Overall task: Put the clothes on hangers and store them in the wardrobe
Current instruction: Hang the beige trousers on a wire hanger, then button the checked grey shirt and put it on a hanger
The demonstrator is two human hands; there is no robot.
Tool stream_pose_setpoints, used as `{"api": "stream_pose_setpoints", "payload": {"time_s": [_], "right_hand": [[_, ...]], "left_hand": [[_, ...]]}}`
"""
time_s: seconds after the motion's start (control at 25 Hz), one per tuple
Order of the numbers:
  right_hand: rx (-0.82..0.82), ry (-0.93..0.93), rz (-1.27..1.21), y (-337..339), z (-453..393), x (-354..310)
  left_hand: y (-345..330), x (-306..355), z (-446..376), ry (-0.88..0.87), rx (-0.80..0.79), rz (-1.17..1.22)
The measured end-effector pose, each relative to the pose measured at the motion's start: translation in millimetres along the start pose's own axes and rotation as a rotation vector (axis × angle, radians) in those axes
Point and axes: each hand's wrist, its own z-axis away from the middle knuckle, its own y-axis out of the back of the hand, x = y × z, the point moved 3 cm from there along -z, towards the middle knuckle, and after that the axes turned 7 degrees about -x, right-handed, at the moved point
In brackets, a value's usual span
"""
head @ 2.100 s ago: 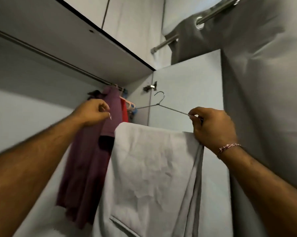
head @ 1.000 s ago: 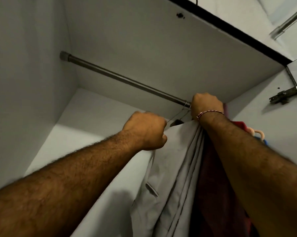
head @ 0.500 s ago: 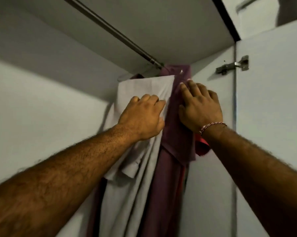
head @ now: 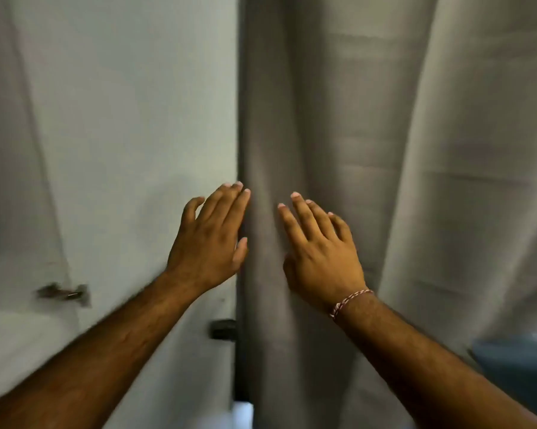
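Observation:
My left hand (head: 210, 233) is held up with straight, spread fingers in front of the open white wardrobe door (head: 137, 119), near the door's right edge, and holds nothing. My right hand (head: 320, 249), with a thread bracelet at the wrist, is also flat and empty, in front of the grey curtain (head: 385, 150). No clothes, hangers or rail are in view.
A metal hinge (head: 63, 293) sits on the door's inner side at the lower left. A small dark fitting (head: 223, 329) is on the door edge below my left hand. A dark blue object (head: 515, 363) shows at the lower right.
Both hands have let go of the hung grey and maroon garments and drawn back. The view has swung right, from the wardrobe interior to the door and the curtain.

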Motion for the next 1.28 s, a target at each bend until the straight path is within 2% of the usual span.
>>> {"api": "stream_pose_setpoints", "payload": {"time_s": [0.12,0.32,0.44,0.68,0.92,1.12,1.28], "right_hand": [[-0.107,-0.229,0.077,-0.5,126.2,125.3],[-0.255,-0.647,0.202,40.9,315.5,269.3],[-0.310,-0.863,0.311,73.1,423.9,320.5],[-0.431,-1.200,0.459,127.4,583.7,386.0],[-0.551,-1.564,0.521,136.1,718.8,394.6],[-0.636,-1.863,0.512,145.4,837.9,334.0],[-0.712,-2.097,0.364,153.5,933.5,291.7]], "left_hand": [[-44.3,166.4,-12.3,-0.158,-0.012,0.250],[-73.6,421.9,-20.0,-0.528,-0.032,0.595],[-68.4,560.0,-6.6,-0.739,-0.066,0.750],[-59.7,781.0,49.5,-1.078,-0.213,0.938],[-52.8,926.9,123.8,-1.342,-0.349,1.025],[-28.1,997.0,218.3,-1.589,-0.489,0.999],[-10.1,1035.8,289.1,-1.700,-0.579,0.917]]}}
